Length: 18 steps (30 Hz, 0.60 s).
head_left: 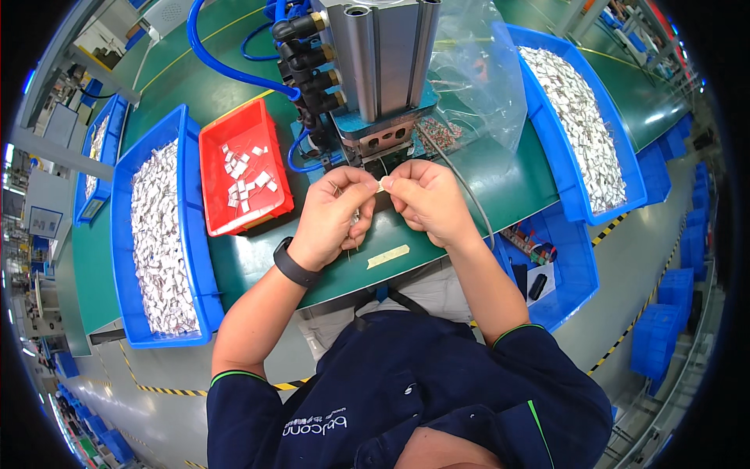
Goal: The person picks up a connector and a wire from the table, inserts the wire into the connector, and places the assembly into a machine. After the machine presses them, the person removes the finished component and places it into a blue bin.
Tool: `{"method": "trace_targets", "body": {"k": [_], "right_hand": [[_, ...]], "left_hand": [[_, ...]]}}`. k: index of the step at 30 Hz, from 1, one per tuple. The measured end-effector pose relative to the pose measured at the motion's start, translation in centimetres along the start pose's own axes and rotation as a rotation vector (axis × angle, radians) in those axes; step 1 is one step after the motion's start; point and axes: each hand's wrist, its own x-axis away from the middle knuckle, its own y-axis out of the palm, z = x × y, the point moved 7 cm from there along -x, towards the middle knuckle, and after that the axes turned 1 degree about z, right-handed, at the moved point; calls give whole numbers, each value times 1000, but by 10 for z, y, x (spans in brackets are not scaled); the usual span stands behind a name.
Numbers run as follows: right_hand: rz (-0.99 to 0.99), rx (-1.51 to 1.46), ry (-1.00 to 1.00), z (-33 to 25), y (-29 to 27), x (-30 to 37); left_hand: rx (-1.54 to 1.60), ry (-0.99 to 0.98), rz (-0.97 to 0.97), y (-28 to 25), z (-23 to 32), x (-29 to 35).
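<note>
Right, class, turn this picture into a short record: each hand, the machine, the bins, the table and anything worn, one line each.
Left hand: pinching a small pale piece
Right hand: thumb and fingertips at the same piece
Machine: metal, just beyond the hands
Red bin: scattered white pieces
Left blue bin: heaped with white pieces
Right blue bin: likewise heaped
Table: green, with a pale strip
Worn: dark wristband, left wrist

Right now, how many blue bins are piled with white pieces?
3: left bin beside red bin, far-left bin, right bin by clear bag. Distant bins' contents unclear.
</note>
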Motion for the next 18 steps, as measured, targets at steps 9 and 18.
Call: {"method": "trace_targets", "body": {"k": [9,18], "right_hand": [[10,-75,12,-1,-1,-1],[-120,102,18,-13,20,3]], "left_hand": [[-14,-1,-15,2,1,1],[65,-52,-136,8,0,2]]}}
